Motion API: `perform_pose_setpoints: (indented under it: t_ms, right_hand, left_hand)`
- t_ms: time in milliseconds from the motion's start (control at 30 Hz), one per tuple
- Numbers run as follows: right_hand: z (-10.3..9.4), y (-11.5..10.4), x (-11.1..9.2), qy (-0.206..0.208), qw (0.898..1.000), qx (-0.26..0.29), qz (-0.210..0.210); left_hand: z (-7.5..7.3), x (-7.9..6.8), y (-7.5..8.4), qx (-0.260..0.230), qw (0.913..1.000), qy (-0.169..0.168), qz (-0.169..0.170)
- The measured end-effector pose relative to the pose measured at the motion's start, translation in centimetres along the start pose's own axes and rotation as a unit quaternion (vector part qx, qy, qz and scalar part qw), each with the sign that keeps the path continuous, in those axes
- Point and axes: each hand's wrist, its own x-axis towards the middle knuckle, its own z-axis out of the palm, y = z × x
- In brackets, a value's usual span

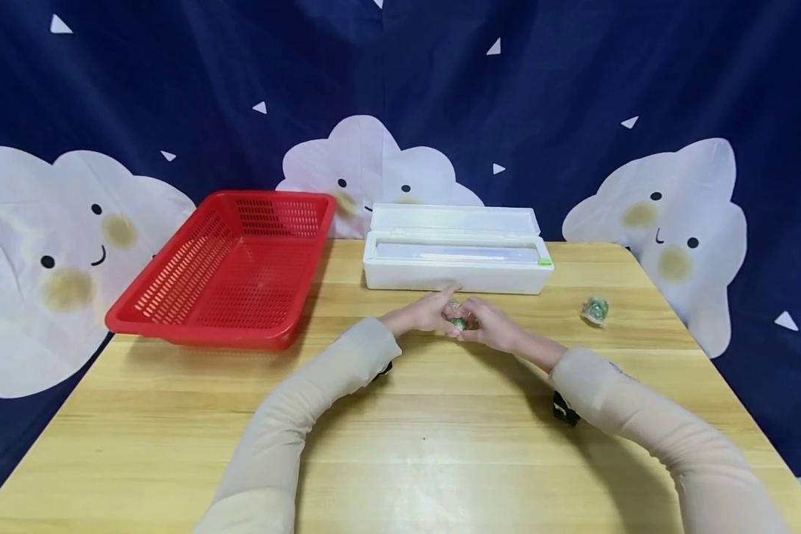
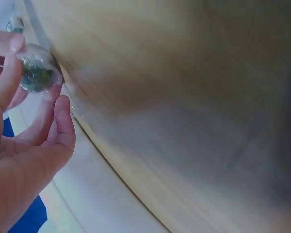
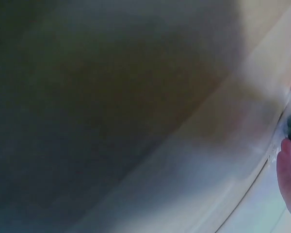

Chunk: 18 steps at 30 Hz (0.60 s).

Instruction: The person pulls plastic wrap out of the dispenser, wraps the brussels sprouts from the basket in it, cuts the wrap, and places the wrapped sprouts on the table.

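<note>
Between both hands, in front of the white box, is a small round green thing wrapped in clear plastic film (image 1: 459,324). My left hand (image 1: 426,313) holds it from the left with curled fingers. From the other side my right hand (image 1: 492,325) pinches it between thumb and fingers. Close up in the left wrist view, the film on the green wrapped thing (image 2: 36,75) looks shiny and crinkled. In the right wrist view only its edge and part of the right hand (image 3: 290,177) show at the right border.
Behind the hands stands a long white cling film dispenser (image 1: 460,278), its clear lid (image 1: 454,219) raised. A red plastic basket (image 1: 260,285) sits at the left. Another green film-wrapped thing (image 1: 595,311) lies on the wooden table (image 1: 414,445) at the right.
</note>
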Motion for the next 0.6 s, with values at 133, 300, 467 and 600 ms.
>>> perform_pose_setpoints:
  t_ms: [133,300,467,600]
  right_hand:
    - [-0.1,0.3,0.4,-0.002,0.999,0.043,0.016]
    - [-0.5,0.7,0.4,-0.023,0.994,0.100,0.047]
    - [-0.7,1.0,0.0,-0.063,0.990,0.121,0.026]
    - [-1.0,1.2,-0.1,-0.098,0.985,0.139,0.026]
  left_hand:
    - [0.1,-0.4,-0.1,-0.007,0.9991,0.041,-0.003]
    - [0.2,-0.9,-0.1,-0.023,0.9972,0.070,-0.017]
    - [0.4,-1.1,-0.2,-0.046,0.9982,0.038,0.001]
    - [0.4,-1.4,-0.1,-0.054,0.9983,0.002,0.024]
